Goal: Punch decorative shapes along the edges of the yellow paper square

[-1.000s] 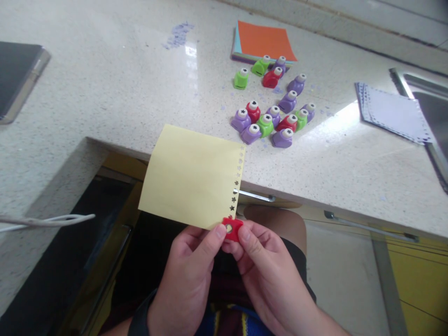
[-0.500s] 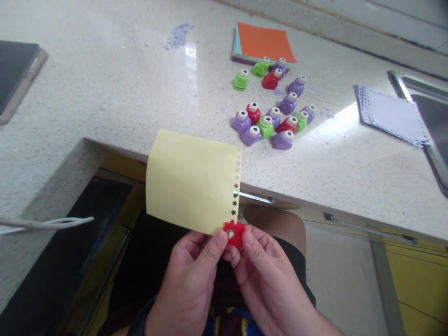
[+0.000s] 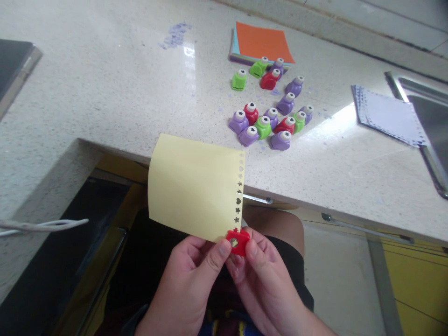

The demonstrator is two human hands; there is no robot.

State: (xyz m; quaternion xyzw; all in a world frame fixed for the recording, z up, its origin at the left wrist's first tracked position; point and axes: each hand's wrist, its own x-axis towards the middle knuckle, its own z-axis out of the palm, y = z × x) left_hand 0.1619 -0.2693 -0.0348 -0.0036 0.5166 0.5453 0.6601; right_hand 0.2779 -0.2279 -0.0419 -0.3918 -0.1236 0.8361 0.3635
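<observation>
A sheet of yellow paper (image 3: 192, 186) stretches out past the counter's front edge, with small cut-out shapes down its right border, a heart and stars among them. My left hand (image 3: 196, 275) is closed on the paper's near edge, its thumb against a red craft punch (image 3: 241, 243). The punch sits at the sheet's near right corner, underside up, and a heart-shaped hole shows in it. Thumb and fingers of my right hand (image 3: 266, 270) grip the punch from the right. The fingers beneath are partly hidden.
Several purple, green and red craft punches (image 3: 263, 127) stand on the speckled counter (image 3: 122, 102). Behind them lies a stack of coloured paper (image 3: 262, 42), orange on top. Punched white sheets (image 3: 388, 114) rest by a sink (image 3: 434, 116). White cables (image 3: 45, 226) hang at left.
Both hands, the punch and the yellow sheet have shifted slightly toward me and to the right. My grip looks the same, and the camera view has moved a little.
</observation>
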